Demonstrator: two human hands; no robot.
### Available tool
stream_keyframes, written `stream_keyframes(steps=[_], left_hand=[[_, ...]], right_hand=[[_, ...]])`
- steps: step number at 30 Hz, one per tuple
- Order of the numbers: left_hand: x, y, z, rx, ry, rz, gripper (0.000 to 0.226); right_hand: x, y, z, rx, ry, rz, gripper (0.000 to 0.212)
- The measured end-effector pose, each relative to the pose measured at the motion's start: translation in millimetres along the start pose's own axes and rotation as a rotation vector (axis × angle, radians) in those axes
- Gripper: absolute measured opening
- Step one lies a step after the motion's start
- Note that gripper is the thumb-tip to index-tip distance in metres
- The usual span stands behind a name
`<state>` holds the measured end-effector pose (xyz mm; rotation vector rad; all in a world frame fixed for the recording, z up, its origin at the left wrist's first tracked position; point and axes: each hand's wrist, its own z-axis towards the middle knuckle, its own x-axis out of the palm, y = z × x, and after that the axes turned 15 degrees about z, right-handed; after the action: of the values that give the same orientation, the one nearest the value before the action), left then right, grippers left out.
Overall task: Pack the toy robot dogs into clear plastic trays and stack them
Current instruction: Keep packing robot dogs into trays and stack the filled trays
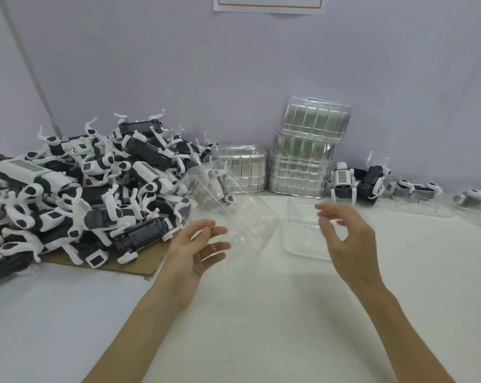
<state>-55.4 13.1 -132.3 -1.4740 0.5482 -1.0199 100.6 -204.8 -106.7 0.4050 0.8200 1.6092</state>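
Note:
A big pile of black-and-white toy robot dogs (82, 189) lies at the left. My left hand (195, 250) pinches the near edge of an empty clear plastic tray (242, 217), thumb on top and fingers beneath, and the tray tilts up off the table. A second clear tray (300, 233) lies flat on the white table just to its right. My right hand (344, 239) hovers over that tray with fingers loosely curled and holds nothing. It looks blurred.
The dog pile sits on a sheet of cardboard (140, 264). Against the wall stand a tall stack of empty clear trays (308, 150) and a shorter one (242, 167). Two loose dogs (355, 181) stand to their right, then dogs lying in trays (416, 189).

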Motion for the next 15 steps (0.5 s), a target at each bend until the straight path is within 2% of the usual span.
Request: stream_keyframes(steps=[2, 4, 6, 10, 12, 13, 15], left_hand=[[3.1, 1.1, -1.8, -0.010, 0.037, 0.012, 0.014], [6.1, 3.3, -3.7, -0.011, 0.089, 0.026, 0.015], [8.0, 5.2, -4.7, -0.014, 0.141, 0.042, 0.016], [10.4, 10.1, -4.9, -0.028, 0.214, 0.071, 0.018], [11.0, 11.0, -4.2, -0.030, 0.206, 0.122, 0.025], [10.9, 11.2, -4.2, -0.022, 0.181, 0.208, 0.027], [12.3, 14.1, -4.7, 0.024, 0.101, 0.531, 0.013]], right_hand=[[15.5, 14.9, -10.6, -0.058, 0.141, 0.102, 0.021], [31.2, 22.9, -24.0, -0.068, 0.296, 0.110, 0.033], [43.9, 24.0, -33.5, -0.102, 0.381, 0.052, 0.038], [49.8, 17.1, -38.7, -0.207, 0.284, 0.012, 0.029], [46.9, 14.3, -34.1, -0.237, 0.214, 0.006, 0.031], [44.8, 13.8, -29.7, -0.249, 0.171, -0.003, 0.033], [41.1, 15.0, -14.5, -0.273, 0.094, -0.029, 0.036]])
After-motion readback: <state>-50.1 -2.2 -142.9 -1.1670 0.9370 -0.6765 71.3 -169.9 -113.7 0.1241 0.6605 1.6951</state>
